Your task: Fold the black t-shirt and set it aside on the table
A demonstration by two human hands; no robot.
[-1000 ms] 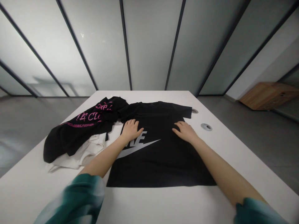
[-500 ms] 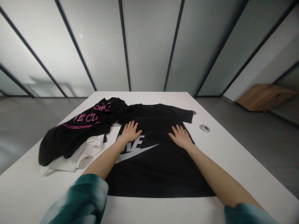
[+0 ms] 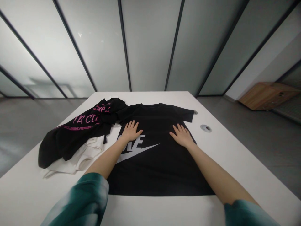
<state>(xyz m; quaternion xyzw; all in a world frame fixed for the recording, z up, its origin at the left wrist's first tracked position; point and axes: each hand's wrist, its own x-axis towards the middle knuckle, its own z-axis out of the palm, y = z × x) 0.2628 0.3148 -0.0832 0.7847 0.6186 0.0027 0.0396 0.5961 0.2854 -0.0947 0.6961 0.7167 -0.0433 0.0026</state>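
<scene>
A black T-shirt with a large pale logo lies spread out on the white table, its collar toward the far edge and its hem toward me. My left hand rests flat on the shirt's left side, fingers spread, with my wrist and forearm covering part of the lettering. On the right side of the chest, my right hand also lies flat with its fingers apart. Neither hand grips the cloth. The shirt's left sleeve meets a pile of other clothes.
To the left, a bunched black garment with pink lettering lies on top of a white garment. A round cable grommet is set in the table on the right. Frosted glass panels stand beyond, and a wooden cabinet is at far right.
Almost nothing differs. The view has shifted very slightly, and both hands stay flat at the same places on the T-shirt.
</scene>
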